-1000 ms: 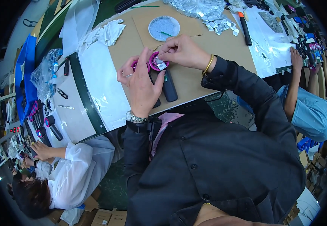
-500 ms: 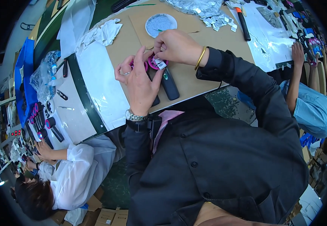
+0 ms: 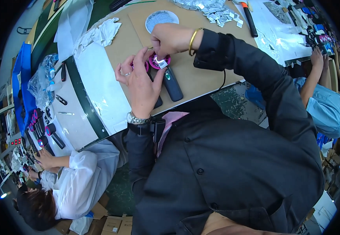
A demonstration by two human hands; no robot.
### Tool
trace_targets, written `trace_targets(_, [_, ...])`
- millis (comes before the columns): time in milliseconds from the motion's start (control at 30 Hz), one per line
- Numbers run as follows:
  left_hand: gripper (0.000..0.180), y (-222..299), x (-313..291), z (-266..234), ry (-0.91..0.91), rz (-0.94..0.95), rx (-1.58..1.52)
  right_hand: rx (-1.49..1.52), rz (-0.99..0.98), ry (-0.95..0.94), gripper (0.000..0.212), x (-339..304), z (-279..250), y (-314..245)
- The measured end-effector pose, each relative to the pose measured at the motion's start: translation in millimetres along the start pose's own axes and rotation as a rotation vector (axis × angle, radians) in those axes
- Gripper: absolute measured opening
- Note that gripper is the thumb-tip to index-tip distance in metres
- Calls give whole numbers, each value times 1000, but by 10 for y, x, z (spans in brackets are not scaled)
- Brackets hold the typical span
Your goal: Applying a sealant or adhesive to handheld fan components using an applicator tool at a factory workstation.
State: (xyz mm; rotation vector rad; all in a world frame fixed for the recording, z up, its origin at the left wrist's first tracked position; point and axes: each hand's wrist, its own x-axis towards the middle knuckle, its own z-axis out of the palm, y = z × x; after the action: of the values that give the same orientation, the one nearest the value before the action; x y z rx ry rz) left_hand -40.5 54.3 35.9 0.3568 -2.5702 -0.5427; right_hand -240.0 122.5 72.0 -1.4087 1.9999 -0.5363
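A dark handheld device (image 3: 173,87) with a pink-rimmed round head lies on the brown board in front of me. On its head is a small silver-white square piece (image 3: 162,64). My left hand (image 3: 143,84) braces the head, thumb by the square piece and forefinger at the far side. A second pink-headed device (image 3: 158,102) lies mostly hidden beneath that hand. My right hand (image 3: 170,38) is closed just above the first head, fingertips pinched downward; whatever they hold is hidden.
Beyond my hands stands a round white dish (image 3: 161,18) of grey paste, with a pile of silver squares (image 3: 220,15) to its right. An orange-and-black tool (image 3: 249,19) and a crumpled white cloth (image 3: 106,33) flank the board (image 3: 201,74). A co-worker in white (image 3: 84,176) sits at left.
My right hand has drawn back slightly from the square piece, its fingers more curled. The left hand stays at the device's head. The whole view has shifted a little.
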Motion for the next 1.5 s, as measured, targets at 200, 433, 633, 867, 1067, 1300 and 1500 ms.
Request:
trace_targets(200, [71,-2,-5,25,27,-6,7,-179,-2,35,21,18,24,-134])
trace_targets(433, [67,62,-37,-17,85,0,8,1,-142,307,21,-299,43,242])
trace_targets(633, [65,38,-231,-298,163,-28,90,-106,32,663,22,-1047,-709,1327])
trace_targets(867, [49,-162,-404,-332,251,-146,120,-361,690,623,27,-1545,-737,1875])
trace_targets(1067, [48,-144,-390,-298,251,-163,129,-493,772,703,27,-1292,-440,1755])
trace_targets(1300, [48,-153,-437,-300,265,-179,149,-333,589,636,32,-1279,-440,2156])
trace_targets(1500, [60,-233,-458,-302,213,-183,29,44,152,703,22,-1264,-407,1210])
